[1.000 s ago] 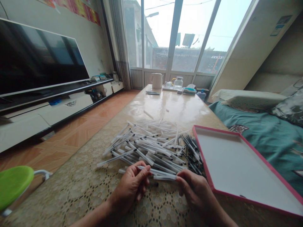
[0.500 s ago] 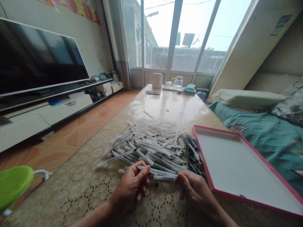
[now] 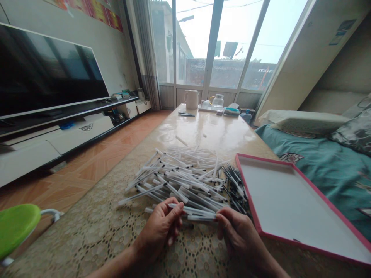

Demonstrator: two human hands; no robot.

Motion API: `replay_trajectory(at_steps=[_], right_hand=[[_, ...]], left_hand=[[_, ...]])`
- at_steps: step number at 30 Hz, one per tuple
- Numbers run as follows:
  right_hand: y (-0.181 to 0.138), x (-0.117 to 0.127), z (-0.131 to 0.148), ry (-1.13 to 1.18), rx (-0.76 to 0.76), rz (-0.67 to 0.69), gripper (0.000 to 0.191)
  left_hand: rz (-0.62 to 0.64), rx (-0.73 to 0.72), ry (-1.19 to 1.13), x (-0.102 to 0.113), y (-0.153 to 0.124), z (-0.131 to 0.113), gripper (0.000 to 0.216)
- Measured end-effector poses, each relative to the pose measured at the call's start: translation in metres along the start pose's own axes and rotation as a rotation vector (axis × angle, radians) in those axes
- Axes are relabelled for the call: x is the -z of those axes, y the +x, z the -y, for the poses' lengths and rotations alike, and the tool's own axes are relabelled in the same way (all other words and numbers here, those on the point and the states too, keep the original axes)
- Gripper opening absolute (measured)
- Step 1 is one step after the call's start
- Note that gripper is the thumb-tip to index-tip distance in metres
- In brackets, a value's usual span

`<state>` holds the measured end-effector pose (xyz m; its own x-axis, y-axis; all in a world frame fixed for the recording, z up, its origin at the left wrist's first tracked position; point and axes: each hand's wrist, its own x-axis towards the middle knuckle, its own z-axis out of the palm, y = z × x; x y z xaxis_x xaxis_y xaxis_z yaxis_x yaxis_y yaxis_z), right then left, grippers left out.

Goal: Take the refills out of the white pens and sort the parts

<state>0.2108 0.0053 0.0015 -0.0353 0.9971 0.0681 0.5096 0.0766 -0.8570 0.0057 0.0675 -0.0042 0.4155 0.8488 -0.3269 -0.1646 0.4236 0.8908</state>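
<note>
Between my two hands runs a white translucent pen barrel (image 3: pixel 197 211), roughly level above the near edge of the pile. My left hand (image 3: pixel 162 224) pinches its left end between thumb and forefinger. At its right end, the fingertips of my right hand (image 3: pixel 236 227) are closed; what lies inside that pinch is partly hidden. Just below is another white barrel (image 3: pixel 199 218), its right end close to my right fingers. A heap of similar pen barrels (image 3: pixel 176 177), many with dark tips, spreads right beyond my hands. Thin black pen refills (image 3: pixel 234 181) lie bunched to the right of the heap.
A shallow pink-rimmed box lid (image 3: pixel 251 200) lies at the right, against the refills. The patterned table (image 3: pixel 110 220) stretches toward the window, with a pitcher (image 3: pixel 191 99) and a glass jug (image 3: pixel 218 100) at its far end. A green stool (image 3: pixel 19 227) stands lower left.
My right hand has shifted very slightly upward at the right end of the barrel. My left hand and the pile look the same.
</note>
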Motion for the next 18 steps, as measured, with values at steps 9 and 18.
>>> replay_trajectory(at_steps=[9, 18], right_hand=[[0.0011, -0.003, -0.0014, 0.048, 0.001, -0.024, 0.047], [0.0008, -0.0037, -0.0029, 0.183, -0.105, 0.027, 0.041]], left_hand=[[0.004, 0.008, 0.001, 0.0005, 0.001, 0.0012, 0.031], [0.004, -0.005, 0.002, 0.0007, 0.0, 0.0019, 0.029]])
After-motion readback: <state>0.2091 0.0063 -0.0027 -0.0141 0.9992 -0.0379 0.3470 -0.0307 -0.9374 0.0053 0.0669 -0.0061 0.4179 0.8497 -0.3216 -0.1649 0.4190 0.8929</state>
